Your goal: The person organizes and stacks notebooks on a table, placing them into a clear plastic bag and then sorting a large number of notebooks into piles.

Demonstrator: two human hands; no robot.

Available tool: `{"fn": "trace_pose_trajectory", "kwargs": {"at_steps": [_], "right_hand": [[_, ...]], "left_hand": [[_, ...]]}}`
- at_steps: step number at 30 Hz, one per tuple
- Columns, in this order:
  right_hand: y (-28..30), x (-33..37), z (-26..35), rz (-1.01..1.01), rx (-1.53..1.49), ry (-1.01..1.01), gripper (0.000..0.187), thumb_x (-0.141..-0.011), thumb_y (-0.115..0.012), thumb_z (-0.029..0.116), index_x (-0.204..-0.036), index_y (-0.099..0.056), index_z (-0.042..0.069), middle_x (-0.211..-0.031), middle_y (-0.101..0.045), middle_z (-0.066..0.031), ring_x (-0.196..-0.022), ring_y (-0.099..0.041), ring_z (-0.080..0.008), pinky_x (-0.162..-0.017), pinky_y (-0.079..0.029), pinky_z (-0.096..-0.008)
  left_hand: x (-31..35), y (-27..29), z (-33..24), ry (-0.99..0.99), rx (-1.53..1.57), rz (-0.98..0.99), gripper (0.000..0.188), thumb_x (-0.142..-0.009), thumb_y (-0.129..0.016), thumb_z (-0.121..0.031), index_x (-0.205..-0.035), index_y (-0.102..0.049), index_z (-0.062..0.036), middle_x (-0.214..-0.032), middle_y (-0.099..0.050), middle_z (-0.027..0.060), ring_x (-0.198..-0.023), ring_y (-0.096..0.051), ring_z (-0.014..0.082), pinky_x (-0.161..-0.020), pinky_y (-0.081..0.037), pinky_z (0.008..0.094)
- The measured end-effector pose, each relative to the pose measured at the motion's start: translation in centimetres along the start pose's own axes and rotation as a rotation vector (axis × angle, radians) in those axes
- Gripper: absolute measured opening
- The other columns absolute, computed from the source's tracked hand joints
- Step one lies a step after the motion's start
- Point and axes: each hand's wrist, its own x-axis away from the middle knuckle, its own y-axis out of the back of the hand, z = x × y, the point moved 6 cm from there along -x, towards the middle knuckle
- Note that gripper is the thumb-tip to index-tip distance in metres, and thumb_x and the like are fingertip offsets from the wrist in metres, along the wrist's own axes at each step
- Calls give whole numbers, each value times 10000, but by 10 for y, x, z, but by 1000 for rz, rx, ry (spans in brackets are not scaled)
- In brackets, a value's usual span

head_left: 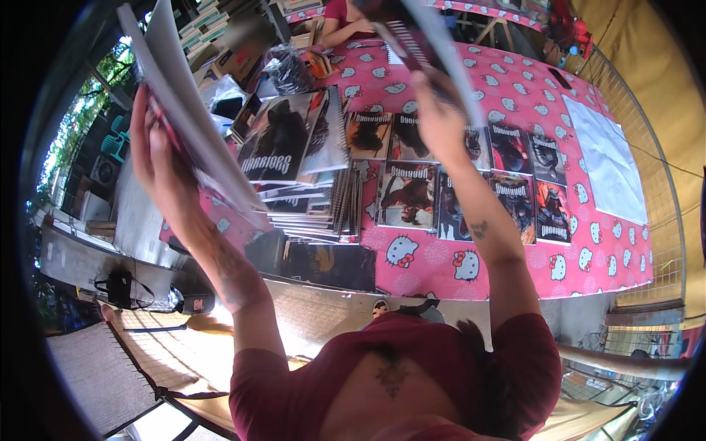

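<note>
My left hand [156, 151] is raised at the left, fingers wrapped round the edge of a thick notebook [193, 125] whose white pages fan apart at the top. In my right hand [439, 117], lifted over the table's middle, is a second notebook [415, 40] with a dark printed cover, tilted and blurred by motion. Between my arms stands a tall stack of spiral-bound notebooks [276, 140] with dark picture covers. To its right, notebooks of similar look lie in two rows; one with a black horse-like figure [406, 192] sits at the near left of these rows.
A pink cartoon-cat tablecloth [463, 283] covers the table. White sheets [607, 158] and a dark phone-like object [560, 79] lie at right. A black plastic bag [287, 70] sits behind the stack, a black flat piece [312, 261] before it. Across sits another person [344, 26].
</note>
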Motion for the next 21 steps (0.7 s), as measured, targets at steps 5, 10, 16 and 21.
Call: {"fn": "trace_pose_trajectory", "kwargs": {"at_steps": [5,10,16,21], "right_hand": [[-125,45,1,755,195,612,433,-742,-630,-62,-1129,-680,125,-1028,-648,-89,-987,-606,-267,-892,-502,-352],[-46,54,-35,426,13,-29,334,-812,-589,-21,-1117,-667,89,-1014,-662,-139,-921,-656,-307,-789,-515,-391],[207,180,-188,479,1059,-687,547,-843,-637,413,-1331,-548,182,-1313,-539,-176,-1168,-556,-395,-953,-468,-487],[377,190,-219,232,1323,-851,638,-823,-657,451,-1370,-504,159,-1450,-401,-210,-1250,-473,-452,-1010,-429,-502]], "left_hand": [[-19,6,97,299,-203,264,613,-889,-673,-448,-1302,-560,-9,-1076,-663,113,-1019,-642,225,-859,-516,325],[17,5,114,46,-1063,602,620,-883,-661,-472,-1336,-553,-62,-1302,-563,239,-1295,-466,388,-1085,-342,416],[182,-165,1,-268,-266,902,605,-834,-734,-292,-1357,-536,-63,-1362,-520,169,-1245,-496,350,-1043,-388,435],[431,-314,71,-214,-169,1322,693,-783,-727,-203,-1405,-458,-57,-1509,-300,240,-1435,-238,400,-1135,-237,576]]}}
